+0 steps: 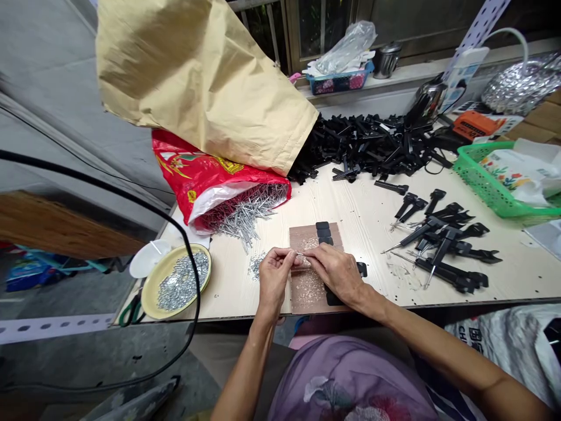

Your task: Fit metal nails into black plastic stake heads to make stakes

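Over a brown board at the table's front edge, my two hands meet fingertip to fingertip. A thin metal rod spans the small gap between them. My left hand is closed, thumb and forefinger pinching one end. My right hand is closed on the other end, reaching in from the right. Whether a smaller piece sits in the left fingertips is hidden. Black flat pads lie along the board's right side, partly under my right hand. Beside my left hand is a little heap of small metal pieces.
Metal rods spill from a red bag. A yellow bowl of small metal bits stands left, near green-handled scissors. Black plastic tools lie right; a large black pile lies behind. A green basket stands far right.
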A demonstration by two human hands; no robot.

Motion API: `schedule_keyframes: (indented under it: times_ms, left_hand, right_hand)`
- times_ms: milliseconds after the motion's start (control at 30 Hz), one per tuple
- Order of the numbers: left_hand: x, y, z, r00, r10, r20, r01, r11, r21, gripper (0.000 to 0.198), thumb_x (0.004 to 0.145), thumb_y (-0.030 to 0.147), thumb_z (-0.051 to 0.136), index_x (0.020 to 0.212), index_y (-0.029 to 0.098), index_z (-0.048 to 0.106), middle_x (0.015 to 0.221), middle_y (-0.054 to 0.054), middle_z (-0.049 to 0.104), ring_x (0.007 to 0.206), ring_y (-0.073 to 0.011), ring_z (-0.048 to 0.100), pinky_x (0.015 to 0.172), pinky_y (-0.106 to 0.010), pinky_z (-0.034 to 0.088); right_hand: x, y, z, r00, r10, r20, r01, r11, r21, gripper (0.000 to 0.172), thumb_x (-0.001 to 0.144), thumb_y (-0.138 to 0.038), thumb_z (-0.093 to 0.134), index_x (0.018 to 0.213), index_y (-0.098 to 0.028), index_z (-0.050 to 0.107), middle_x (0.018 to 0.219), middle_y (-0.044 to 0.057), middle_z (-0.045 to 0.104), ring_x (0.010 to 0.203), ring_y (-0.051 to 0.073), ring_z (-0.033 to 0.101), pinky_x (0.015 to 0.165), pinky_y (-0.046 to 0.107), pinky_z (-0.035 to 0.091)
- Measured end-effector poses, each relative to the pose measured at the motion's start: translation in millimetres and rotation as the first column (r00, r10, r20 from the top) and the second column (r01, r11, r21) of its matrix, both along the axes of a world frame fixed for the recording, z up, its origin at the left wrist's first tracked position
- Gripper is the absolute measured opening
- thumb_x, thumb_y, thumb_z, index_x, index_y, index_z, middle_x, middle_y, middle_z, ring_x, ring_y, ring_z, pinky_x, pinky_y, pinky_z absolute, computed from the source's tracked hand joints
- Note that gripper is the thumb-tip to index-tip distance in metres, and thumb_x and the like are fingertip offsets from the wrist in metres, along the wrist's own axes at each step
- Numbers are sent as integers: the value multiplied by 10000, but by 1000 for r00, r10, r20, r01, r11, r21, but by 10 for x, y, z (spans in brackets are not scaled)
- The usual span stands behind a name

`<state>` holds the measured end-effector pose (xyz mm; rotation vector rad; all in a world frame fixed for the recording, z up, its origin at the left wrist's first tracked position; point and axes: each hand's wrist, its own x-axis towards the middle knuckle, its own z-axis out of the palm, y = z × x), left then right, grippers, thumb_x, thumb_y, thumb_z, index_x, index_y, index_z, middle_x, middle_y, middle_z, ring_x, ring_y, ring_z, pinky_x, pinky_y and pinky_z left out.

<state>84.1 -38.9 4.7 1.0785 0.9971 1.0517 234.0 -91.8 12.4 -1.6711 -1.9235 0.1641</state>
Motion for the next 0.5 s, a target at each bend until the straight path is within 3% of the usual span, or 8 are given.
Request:
schedule_keyframes:
  times_ms: [133,333,500]
  left_hand:
    - [7,23,-24,999,-35,23,36,997,-75,250,706,301,715,863,121,640,649,-1,645,603,-101,613,668,-241,495]
    - [24,10,-97,999,-24,-26,23,997,-69,269,684,331,727,836,118,664,618,-5,644,585,-114,611,641,-247,494]
    - [48,1,-90,993,0,-115,2,1000,19,235,715,322,702,840,126,671,644,-17,654,619,-127,619,638,-251,501]
  right_hand:
    - [28,3,-21,1000,-17,-2,17,1000,8,171,926,-274,454,941,-191,603,870,38,617,795,150,572,645,252,387]
    - [77,-10,-23,998,-3,69,3,1000,-3,241,950,-275,401,925,-201,629,824,52,608,793,160,556,644,263,374]
    - [88,-18,-79,997,-10,-80,5,999,-54,224,952,-314,402,978,-213,601,881,31,616,775,139,581,617,236,386]
